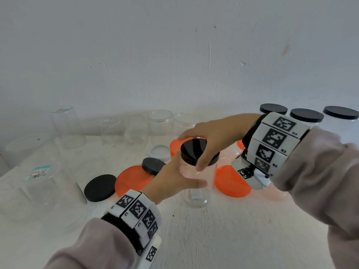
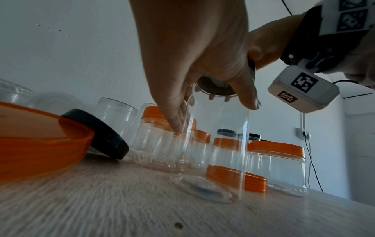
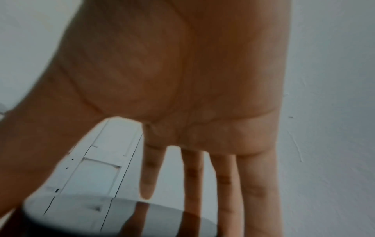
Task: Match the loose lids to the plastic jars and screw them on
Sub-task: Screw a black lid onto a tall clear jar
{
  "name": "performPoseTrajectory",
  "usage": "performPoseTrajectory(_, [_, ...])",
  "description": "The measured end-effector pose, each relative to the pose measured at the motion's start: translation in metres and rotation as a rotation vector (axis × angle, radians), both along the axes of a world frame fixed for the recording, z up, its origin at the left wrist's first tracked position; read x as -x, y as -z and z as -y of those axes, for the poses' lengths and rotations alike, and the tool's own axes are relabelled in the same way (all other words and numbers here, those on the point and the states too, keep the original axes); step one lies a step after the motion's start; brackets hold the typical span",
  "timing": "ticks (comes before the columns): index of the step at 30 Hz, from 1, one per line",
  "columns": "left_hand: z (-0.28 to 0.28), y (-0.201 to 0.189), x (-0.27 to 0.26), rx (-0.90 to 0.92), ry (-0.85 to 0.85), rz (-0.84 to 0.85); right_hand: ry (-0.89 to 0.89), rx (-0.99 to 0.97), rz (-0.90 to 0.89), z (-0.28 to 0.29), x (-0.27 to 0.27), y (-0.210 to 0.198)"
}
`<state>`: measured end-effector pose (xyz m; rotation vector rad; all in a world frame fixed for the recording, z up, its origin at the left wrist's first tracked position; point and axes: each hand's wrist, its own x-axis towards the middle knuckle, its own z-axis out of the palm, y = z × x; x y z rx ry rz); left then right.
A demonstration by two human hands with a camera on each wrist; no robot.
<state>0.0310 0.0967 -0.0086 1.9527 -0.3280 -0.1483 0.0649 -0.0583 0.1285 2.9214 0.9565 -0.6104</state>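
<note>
A tall clear plastic jar [image 1: 194, 193] stands upright on the pale table [image 1: 233, 230], with a black lid [image 1: 196, 148] on its mouth. My left hand [image 1: 174, 177] grips the jar's upper body, thumb across the front. My right hand [image 1: 211, 136] reaches over from the right, fingers and thumb curled round the lid's rim. In the left wrist view the left hand [image 2: 192, 64] wraps the jar [image 2: 219, 144], and the lid [image 2: 215, 89] shows from below. The right wrist view shows my palm [image 3: 182, 80] over the glossy lid top [image 3: 101, 221].
Two loose black lids [image 1: 100, 188] [image 1: 153, 166], orange lids [image 1: 134, 179] [image 1: 231, 181] and a white lid [image 1: 160, 152] lie around the jar. Open clear jars [image 1: 136, 133] stand at the back. Black-capped jars [image 1: 307, 115] stand back right. Orange-capped jars [image 2: 278, 160] stand behind.
</note>
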Motion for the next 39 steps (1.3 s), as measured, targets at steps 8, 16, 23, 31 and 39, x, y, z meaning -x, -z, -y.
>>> performPoseTrajectory(8, [0.000,0.001,-0.001,0.023,0.033,0.003,0.012,-0.006,0.065,-0.001,-0.003,0.002])
performPoseTrajectory(16, [0.000,0.002,-0.001,0.020,0.019,0.014,-0.028,0.041,-0.027,-0.003,-0.002,-0.002])
performPoseTrajectory(23, [0.000,0.003,-0.002,0.018,0.038,0.012,-0.057,-0.106,0.002,0.007,-0.005,0.006])
performPoseTrajectory(31, [0.000,0.005,-0.003,0.025,0.049,0.020,-0.043,-0.256,0.157,0.017,0.012,0.032])
performPoseTrajectory(39, [0.001,0.003,0.000,0.005,0.033,0.062,0.043,-0.418,0.244,0.016,0.027,0.052])
